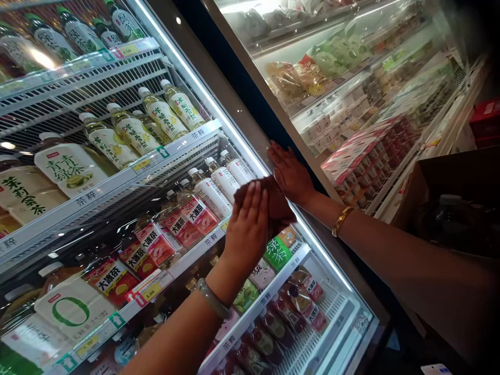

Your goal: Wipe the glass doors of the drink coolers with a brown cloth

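Note:
My left hand [248,226], with a grey-green bangle at its wrist, presses a dark brown cloth [279,203] against the glass door of a lit drinks cooler. Its fingers lie close together over the cloth's left part. To the upper right, my right hand [291,173] rests flat on the door's dark frame [250,122], fingers extended and holding nothing. A gold bracelet [341,221] circles that wrist. Behind the glass, labelled bottles stand in rows, among them red-labelled ones [182,226] and white-labelled ones [213,192].
A second lit cooler on the right holds bagged goods [287,80] and pink-and-white packs [355,156]. An open cardboard box [449,169] with a bottle inside stands at the right, beside a red box [485,119]. Price strips [148,291] line the shelf edges.

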`<state>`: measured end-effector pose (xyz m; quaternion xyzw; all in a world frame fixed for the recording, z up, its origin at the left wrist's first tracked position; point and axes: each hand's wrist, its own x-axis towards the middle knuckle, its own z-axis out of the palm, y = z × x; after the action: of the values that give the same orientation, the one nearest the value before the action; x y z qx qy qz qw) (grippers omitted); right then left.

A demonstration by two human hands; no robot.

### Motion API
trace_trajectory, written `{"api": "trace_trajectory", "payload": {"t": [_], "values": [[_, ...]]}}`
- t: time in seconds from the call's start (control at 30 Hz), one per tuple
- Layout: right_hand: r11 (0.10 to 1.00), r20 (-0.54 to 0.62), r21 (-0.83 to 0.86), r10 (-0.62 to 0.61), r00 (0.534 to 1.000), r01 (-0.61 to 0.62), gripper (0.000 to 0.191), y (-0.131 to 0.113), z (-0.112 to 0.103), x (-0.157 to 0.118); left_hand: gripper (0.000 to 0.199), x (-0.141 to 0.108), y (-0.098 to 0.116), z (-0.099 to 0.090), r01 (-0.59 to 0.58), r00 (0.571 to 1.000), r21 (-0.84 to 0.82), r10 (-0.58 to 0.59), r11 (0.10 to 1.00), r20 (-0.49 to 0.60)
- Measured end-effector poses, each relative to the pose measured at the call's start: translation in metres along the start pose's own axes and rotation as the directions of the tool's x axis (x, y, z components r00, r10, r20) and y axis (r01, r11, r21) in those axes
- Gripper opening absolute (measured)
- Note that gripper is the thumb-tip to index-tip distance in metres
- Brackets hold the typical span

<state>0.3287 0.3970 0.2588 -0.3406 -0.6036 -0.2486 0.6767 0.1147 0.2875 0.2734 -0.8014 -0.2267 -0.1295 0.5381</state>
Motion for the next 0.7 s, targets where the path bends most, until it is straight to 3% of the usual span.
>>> {"api": "trace_trajectory", "payload": {"t": [0.07, 0.2, 0.27, 0.43, 0.53, 0.6, 0.7], "values": [[1.000, -0.006, -0.003, 0.006, 1.000, -0.006, 0.058, 0.001, 0.001, 0.000, 0.071, 0.003, 0.006, 0.004, 0.080, 0.996, 0.009, -0.079, 0.997, -0.037], [1.000, 0.018, -0.013, 0.008, 1.000, -0.008, 0.059, 0.002, 0.002, 0.000, 0.066, -0.006, 0.024, 0.016, -0.189, 0.981, -0.041, 0.190, 0.981, 0.036], [1.000, 0.036, 0.007, 0.013, 0.999, -0.013, 0.060, 0.003, 0.002, 0.000, 0.061, -0.008, 0.023, 0.015, -0.237, 0.969, -0.056, 0.240, 0.970, 0.051], [0.994, 0.058, 0.084, 0.064, 0.996, -0.069, 0.060, 0.007, 0.000, 0.002, 0.063, 0.006, 0.010, 0.007, 0.015, 1.000, -0.077, -0.015, 0.997, 0.006], [0.986, 0.079, 0.121, 0.107, 0.991, -0.116, 0.056, 0.001, -0.013, 0.000, 0.064, 0.011, 0.022, 0.011, 0.052, 0.998, -0.118, -0.048, 0.992, 0.033], [0.976, 0.081, 0.167, 0.129, 0.988, -0.141, 0.054, -0.014, -0.025, -0.011, 0.066, 0.012, 0.035, 0.016, 0.087, 0.995, -0.142, -0.081, 0.986, 0.052], [0.957, 0.100, 0.270, 0.085, 0.991, -0.110, 0.055, -0.043, -0.035, -0.051, 0.067, 0.011, 0.052, 0.022, 0.200, 0.979, -0.228, -0.202, 0.953, 0.013]]}}
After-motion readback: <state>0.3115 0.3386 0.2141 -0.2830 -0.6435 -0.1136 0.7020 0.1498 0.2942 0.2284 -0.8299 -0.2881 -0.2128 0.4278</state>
